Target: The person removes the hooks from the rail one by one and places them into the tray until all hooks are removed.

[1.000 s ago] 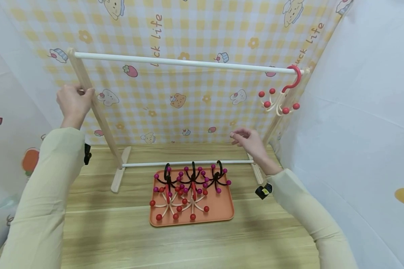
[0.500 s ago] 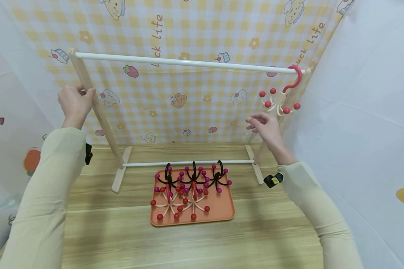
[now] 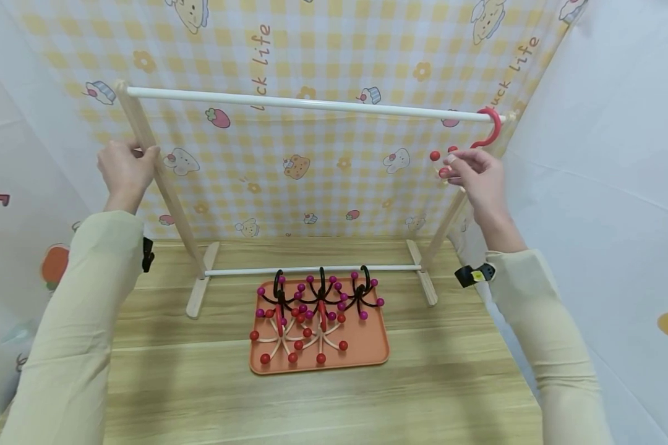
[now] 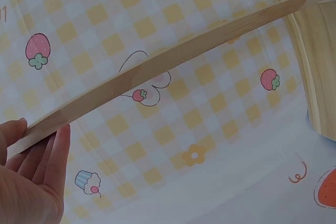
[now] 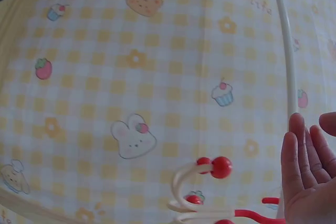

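My left hand (image 3: 125,172) grips the left wooden post (image 3: 174,207) of a rack; in the left wrist view, thumb and fingers lie on opposite sides of that post (image 4: 157,60). A claw-shaped hanger (image 3: 496,131), with a red hook and cream arms tipped in red balls, hangs from the right end of the white top rod (image 3: 312,104). In front of it, my right hand (image 3: 483,188) hides part of its arms in the head view. The right wrist view has the fingers of my right hand (image 5: 310,177) extended and holding nothing, beside the hanger's red hook (image 5: 257,216).
An orange tray (image 3: 367,355) lies on the wooden table (image 3: 334,408) before the rack. On it are three black hangers (image 3: 321,292) with purple balls and two cream-and-red hangers (image 3: 281,324). A white lower bar (image 3: 239,272) runs behind, and a checked cloth (image 3: 323,185) backs everything.
My right hand has moved up and to the right, from below the hanging hanger to in front of it. The left hand keeps its grip on the post.
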Tool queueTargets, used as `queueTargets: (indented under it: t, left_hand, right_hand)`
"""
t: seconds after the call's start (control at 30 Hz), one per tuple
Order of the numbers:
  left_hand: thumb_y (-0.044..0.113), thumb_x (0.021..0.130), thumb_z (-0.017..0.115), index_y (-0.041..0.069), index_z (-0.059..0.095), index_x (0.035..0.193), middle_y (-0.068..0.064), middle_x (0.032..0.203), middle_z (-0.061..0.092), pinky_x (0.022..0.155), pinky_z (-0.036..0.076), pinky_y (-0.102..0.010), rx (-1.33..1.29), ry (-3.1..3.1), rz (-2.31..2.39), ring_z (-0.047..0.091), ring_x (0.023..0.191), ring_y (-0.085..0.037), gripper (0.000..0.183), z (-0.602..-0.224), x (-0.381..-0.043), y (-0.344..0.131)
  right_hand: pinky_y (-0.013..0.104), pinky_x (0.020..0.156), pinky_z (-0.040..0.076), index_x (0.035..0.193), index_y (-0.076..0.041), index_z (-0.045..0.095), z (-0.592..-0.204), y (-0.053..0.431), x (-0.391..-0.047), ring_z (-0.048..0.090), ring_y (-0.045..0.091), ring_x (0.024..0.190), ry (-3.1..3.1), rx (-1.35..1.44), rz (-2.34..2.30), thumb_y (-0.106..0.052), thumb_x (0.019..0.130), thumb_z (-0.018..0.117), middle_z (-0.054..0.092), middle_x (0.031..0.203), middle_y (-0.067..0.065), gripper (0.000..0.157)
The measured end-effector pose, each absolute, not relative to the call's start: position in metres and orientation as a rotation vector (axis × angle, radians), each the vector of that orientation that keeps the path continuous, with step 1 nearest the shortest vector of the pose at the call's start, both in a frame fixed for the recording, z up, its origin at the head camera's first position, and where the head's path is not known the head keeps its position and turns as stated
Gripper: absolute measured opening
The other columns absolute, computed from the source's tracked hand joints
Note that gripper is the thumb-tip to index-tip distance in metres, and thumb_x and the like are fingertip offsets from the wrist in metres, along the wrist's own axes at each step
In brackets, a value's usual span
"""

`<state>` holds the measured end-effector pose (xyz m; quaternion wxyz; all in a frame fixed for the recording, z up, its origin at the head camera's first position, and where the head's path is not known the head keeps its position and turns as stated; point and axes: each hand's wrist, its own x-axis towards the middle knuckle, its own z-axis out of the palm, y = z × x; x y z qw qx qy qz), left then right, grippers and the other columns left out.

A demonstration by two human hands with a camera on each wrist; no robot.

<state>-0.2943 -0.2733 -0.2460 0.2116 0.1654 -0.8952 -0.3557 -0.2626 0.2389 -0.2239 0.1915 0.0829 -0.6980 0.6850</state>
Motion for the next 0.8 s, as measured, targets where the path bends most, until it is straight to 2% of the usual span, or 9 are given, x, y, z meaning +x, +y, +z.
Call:
queueTargets:
  t: [0.5,0.67,0.8]
  left_hand:
    - [0.033,0.090,0.045,0.003,0.054,0.120,-0.020,0.112,0.056,0.054,0.039,-0.015,0.457,-2.478,-0.992,0.051,0.093,-0.028,0.043,-0.246,-0.293,-0.273]
    - [0.033,0.089,0.045,0.003,0.054,0.119,-0.020,0.111,0.056,0.054,0.039,-0.015,0.452,-2.477,-0.997,0.052,0.094,-0.028,0.043,-0.246,-0.293,-0.273]
    - [0.033,0.090,0.044,0.003,0.054,0.120,-0.020,0.112,0.056,0.055,0.039,-0.016,0.446,-2.480,-1.000,0.051,0.095,-0.028,0.044,-0.246,-0.294,-0.274]
  right_hand:
    - [0.021,0.067,0.048,0.098,0.003,0.061,-0.190,0.268,-0.267,0.061,0.021,0.073,-1.677,0.129,2.007,-0.008,0.075,0.069,0.062,0.089,0.012,0.027]
    - [0.022,0.074,0.046,0.103,-0.002,0.060,-0.186,0.277,-0.271,0.061,0.020,0.081,-1.660,0.016,1.989,-0.013,0.074,0.071,0.060,0.103,0.011,0.033]
    - [0.021,0.071,0.046,0.104,-0.004,0.060,-0.185,0.283,-0.274,0.062,0.018,0.081,-1.639,-0.065,1.982,-0.013,0.074,0.071,0.058,0.107,0.010,0.033]
